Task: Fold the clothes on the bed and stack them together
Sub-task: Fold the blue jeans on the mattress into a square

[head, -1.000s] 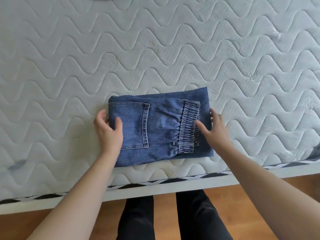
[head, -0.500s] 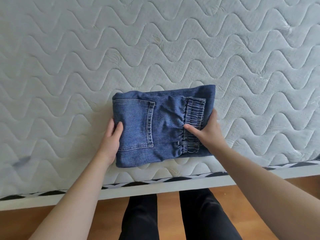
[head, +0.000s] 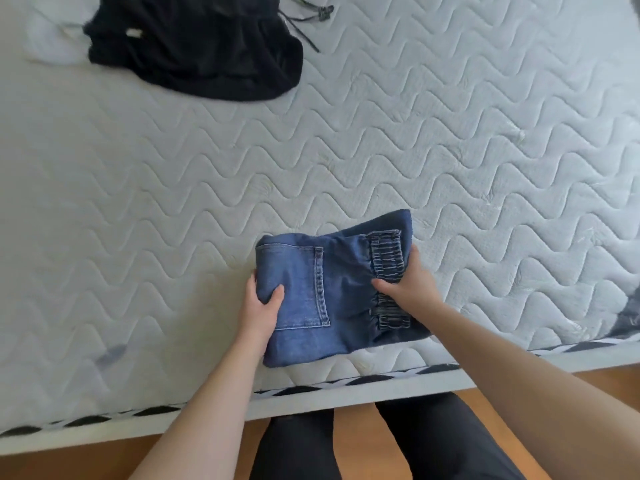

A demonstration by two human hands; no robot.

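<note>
A folded pair of blue jeans (head: 343, 271), back pocket and elastic waistband facing up, lies near the front edge of the white quilted mattress (head: 450, 150). My left hand (head: 261, 308) grips its left edge, thumb on top and fingers underneath. On the right edge, my right hand (head: 407, 285) holds the jeans at the waistband, thumb on top. The left side of the bundle looks slightly raised off the mattress. A crumpled black garment (head: 204, 50) with a drawstring lies at the far left of the bed.
A white piece of cloth (head: 52, 39) lies beside the black garment at the top left. The mattress's front edge with black-and-white piping (head: 311, 386) runs across below the jeans. Beyond it are a wooden floor (head: 86, 459) and my dark-trousered legs (head: 381, 445).
Both hands went from resting at the sides of the jeans to gripping its edges. The view has tilted up, bringing the black garment into sight.
</note>
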